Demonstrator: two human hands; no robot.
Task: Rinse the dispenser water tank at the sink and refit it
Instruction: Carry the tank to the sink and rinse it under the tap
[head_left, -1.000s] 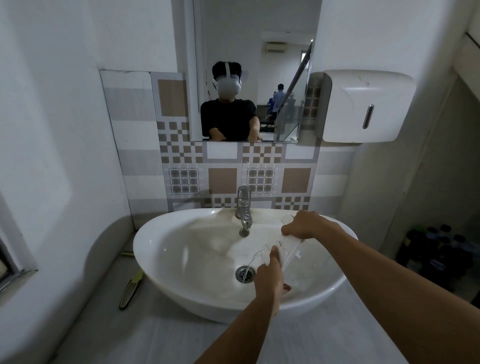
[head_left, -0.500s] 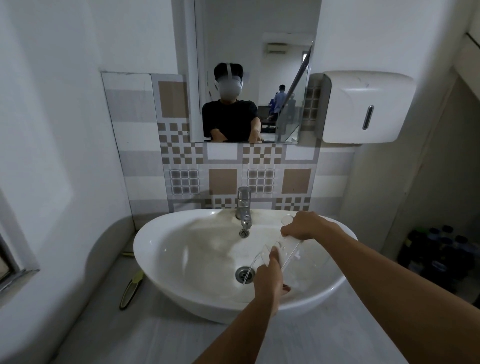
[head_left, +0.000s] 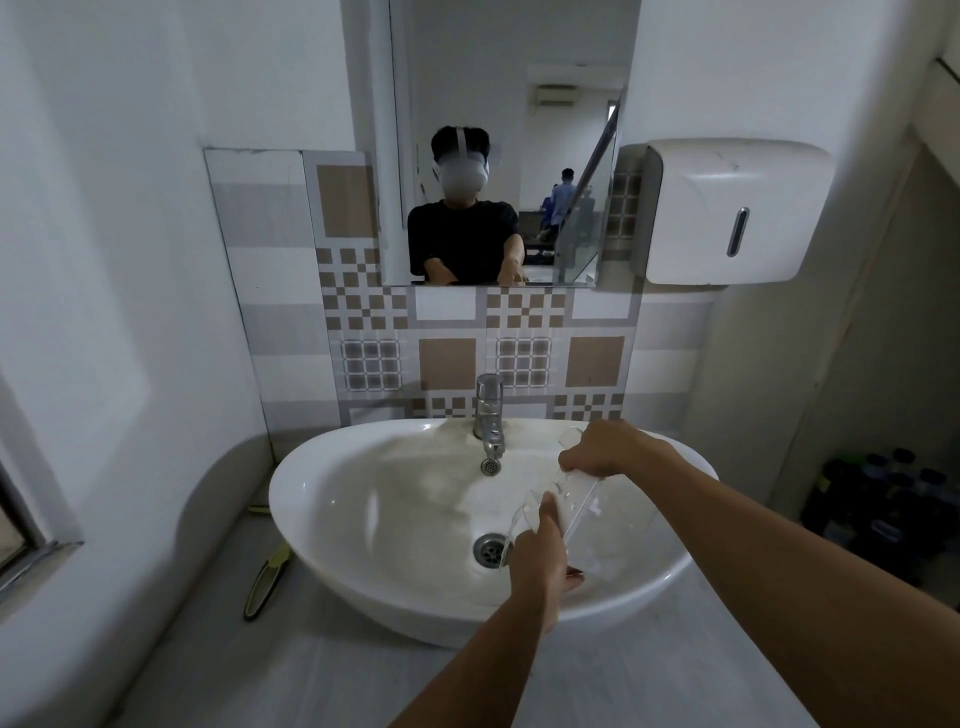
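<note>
Head view shows your two hands holding a clear water tank (head_left: 574, 501) over the sink (head_left: 363, 499); your right hand (head_left: 605, 449) is curled round its far, top end, and your left hand (head_left: 540, 558) is curled round its near, low end, with the thumb lying along the side; so both hands have a tight hold on the tank; the tank is see-through and hard to make out, but it slants from the right hand down to the left hand; it sits inside the bowl, on the right side, just beside the drain (head_left: 488, 550); the tap (head_left: 489, 421) stands at the back of the sink, a little left of your right hand, and you cannot tell if water is running; a green and black thing (head_left: 266, 582) lies on the counter (head_left: 311, 680) left of the sink; a mirror (head_left: 509, 156) hangs on the wall above the tap; a white paper box (head_left: 732, 210) hangs to the right of it; dark bottles (head_left: 883, 499) stand on the floor at the far right.
</note>
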